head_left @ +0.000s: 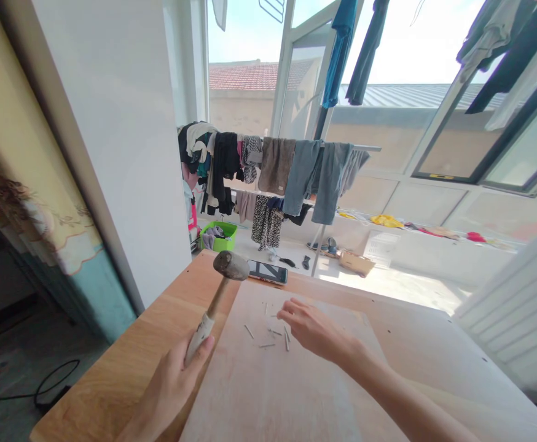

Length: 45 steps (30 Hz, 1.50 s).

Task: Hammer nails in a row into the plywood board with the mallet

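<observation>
My left hand [183,368] is closed around the white-wrapped grip of a mallet [217,297], held upright and tilted, its dark rounded head raised above the board. On a pale wooden board [250,393] lie several nails [287,339], loosely scattered. Over the far part of that board, just beyond some of the nails, is my right hand [308,328]. Its fingers are curled down and drawn together. What they pinch, if anything, is hidden.
The board rests on a wooden table [125,356]. A smartphone [268,272] lies at the board's far edge. Beyond stand a clothes rack with hung laundry [275,166] and a green basin [225,242]. A white pillar [112,135] rises at left; a black cable [42,387] lies below.
</observation>
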Each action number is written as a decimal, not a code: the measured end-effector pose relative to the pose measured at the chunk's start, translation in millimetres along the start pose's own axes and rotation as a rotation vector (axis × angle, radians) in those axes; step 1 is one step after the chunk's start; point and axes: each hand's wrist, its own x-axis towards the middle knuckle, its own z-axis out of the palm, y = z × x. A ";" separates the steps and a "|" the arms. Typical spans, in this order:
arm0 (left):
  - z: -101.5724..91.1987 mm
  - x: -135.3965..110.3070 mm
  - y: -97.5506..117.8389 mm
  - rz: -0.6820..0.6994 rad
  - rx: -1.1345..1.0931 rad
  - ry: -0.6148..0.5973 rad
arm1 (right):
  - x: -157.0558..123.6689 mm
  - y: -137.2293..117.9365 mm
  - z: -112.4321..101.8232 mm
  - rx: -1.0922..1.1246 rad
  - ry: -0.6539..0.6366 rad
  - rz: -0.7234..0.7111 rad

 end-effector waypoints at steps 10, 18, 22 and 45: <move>-22.3 16.3 -9.7 0.051 0.274 -0.036 | 70.0 10.2 25.2 0.143 -0.021 0.368; -12.5 20.7 -16.9 0.032 0.250 -0.049 | 79.2 11.0 35.6 0.401 0.067 0.527; -15.4 21.7 -12.0 0.007 0.234 -0.051 | 80.8 7.8 42.2 0.576 0.256 0.564; -15.3 13.4 -12.4 0.017 0.244 -0.012 | 68.2 5.0 63.4 0.701 0.436 0.349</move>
